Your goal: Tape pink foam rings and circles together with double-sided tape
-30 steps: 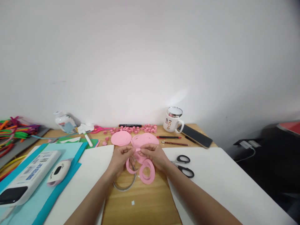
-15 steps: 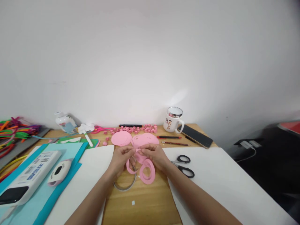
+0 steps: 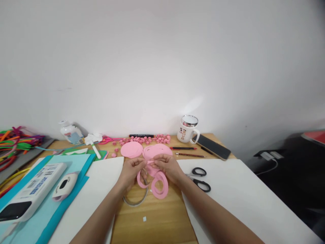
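Between my two hands is a curling pink paper spiral (image 3: 162,189), its loops hanging down over the wooden table. My left hand (image 3: 133,171) pinches the strip at its upper left end. My right hand (image 3: 168,166) pinches it just to the right, fingertips close to the left ones. A roll of tape (image 3: 135,204) lies on the wood below my left hand, partly hidden by it. Behind my hands are flat pink paper circles (image 3: 131,149) and a second stack of pink paper circles (image 3: 158,151). Black-handled scissors (image 3: 200,179) lie right of my right hand.
Small pink paper rolls (image 3: 144,140) lie along the wall. A mug (image 3: 187,130), phone (image 3: 213,146) and pencils (image 3: 190,155) are at the back right. White sheets (image 3: 233,196) flank the wood. At left are a power bank (image 3: 43,186), a bottle (image 3: 71,133) and pipe cleaners (image 3: 20,144).
My right fingertips have shifted slightly on the pink paper spiral. Otherwise both hands keep nearly the same place and hold.
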A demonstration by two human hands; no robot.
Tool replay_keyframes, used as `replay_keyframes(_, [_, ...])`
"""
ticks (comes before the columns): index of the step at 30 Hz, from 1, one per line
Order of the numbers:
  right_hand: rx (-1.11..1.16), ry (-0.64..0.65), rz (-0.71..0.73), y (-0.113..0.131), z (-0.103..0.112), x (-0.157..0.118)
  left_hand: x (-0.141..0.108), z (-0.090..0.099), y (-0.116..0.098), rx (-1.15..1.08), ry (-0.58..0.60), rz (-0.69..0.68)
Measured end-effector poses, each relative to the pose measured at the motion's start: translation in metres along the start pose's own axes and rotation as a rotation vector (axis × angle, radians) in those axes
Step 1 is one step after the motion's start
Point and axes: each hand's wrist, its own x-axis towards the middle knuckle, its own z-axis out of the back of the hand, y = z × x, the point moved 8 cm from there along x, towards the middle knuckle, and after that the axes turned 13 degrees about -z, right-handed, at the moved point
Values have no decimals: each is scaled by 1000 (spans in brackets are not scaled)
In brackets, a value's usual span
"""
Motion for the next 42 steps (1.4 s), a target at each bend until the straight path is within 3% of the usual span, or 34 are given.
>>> replay_keyframes(13, [-85,-74,17,5,-1,-6,-2,-7,0,-15,56,9])
replay_keyframes(21, [-56,23,-15,0,-3,-2,1,1,2,-8,8,-11])
replay_keyframes(42, [-59,18,16,1,-3,-1,-1,-5,0,-26,39,4])
